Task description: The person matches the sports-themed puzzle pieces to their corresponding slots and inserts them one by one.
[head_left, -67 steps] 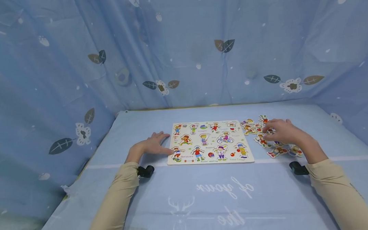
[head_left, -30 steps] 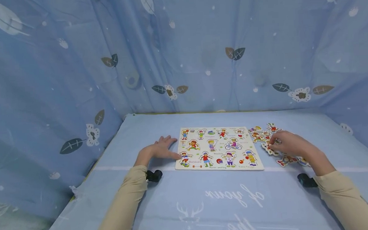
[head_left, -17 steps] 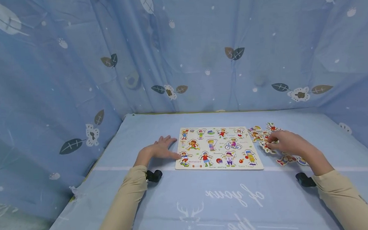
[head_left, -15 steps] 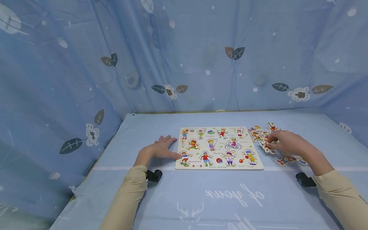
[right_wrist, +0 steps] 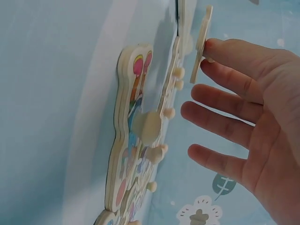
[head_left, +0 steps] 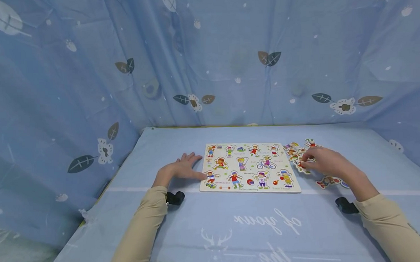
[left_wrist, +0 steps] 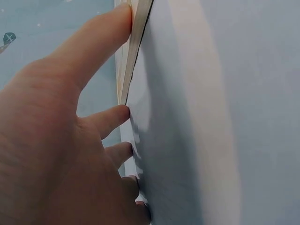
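Note:
A flat wooden puzzle board (head_left: 230, 166) with printed children playing sports lies mid-table. My left hand (head_left: 181, 168) is spread at the board's left edge; in the left wrist view its thumb (left_wrist: 101, 40) touches the edge and the other fingers are extended on the table. To the right of the board, my right hand (head_left: 325, 163) pinches one puzzle piece (right_wrist: 201, 44) between thumb and index finger, raised and edge-on in the right wrist view. The other fingers of that hand are loosely extended. Its picture is too small to tell in the head view.
Several loose puzzle pieces (head_left: 327, 181) with wooden knobs (right_wrist: 151, 127) lie in a heap right of the board, partly under my right hand. A pale blue printed cloth (head_left: 186, 233) covers the table, and a patterned curtain (head_left: 224, 44) hangs behind it.
The right hand came down over the pieces, took hold of one, and has drawn it slightly left toward the board. The left hand keeps its place by the board; the head view shifted a little.

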Action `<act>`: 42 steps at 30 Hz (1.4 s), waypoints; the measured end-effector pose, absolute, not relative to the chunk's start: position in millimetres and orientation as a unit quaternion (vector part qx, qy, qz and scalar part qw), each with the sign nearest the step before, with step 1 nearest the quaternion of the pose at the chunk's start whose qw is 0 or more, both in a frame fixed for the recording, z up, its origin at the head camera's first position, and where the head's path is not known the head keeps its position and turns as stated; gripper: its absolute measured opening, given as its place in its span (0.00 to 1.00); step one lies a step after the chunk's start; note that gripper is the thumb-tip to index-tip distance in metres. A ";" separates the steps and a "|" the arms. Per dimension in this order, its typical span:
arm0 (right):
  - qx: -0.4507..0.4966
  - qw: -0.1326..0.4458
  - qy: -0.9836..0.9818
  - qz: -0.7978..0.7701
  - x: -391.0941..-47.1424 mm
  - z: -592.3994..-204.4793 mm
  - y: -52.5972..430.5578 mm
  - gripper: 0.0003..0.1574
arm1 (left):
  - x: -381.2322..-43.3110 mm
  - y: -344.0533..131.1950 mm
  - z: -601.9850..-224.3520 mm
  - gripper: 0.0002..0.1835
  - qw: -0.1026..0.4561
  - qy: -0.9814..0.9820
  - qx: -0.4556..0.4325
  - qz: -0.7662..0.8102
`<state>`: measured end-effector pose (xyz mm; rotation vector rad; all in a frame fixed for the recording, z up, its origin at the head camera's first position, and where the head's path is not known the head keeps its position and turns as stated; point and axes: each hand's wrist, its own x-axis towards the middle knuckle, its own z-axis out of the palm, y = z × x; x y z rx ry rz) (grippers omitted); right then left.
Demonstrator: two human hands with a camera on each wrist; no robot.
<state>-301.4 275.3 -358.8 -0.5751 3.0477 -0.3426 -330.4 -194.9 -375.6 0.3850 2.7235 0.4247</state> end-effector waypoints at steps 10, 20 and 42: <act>-0.205 0.006 0.972 -0.116 -302.0 -361.3 271.8 0.09 | -332.6 -192.5 -375.9 0.55 0.184 0.963 0.135 0.146; -0.206 0.005 0.971 -0.119 -311.2 -357.4 269.7 0.11 | -334.3 -190.6 -377.2 0.55 0.182 0.963 0.132 0.145; -0.220 0.024 0.967 -0.122 -342.5 -335.8 228.5 0.12 | -331.4 -192.3 -376.6 0.55 0.185 0.964 0.126 0.144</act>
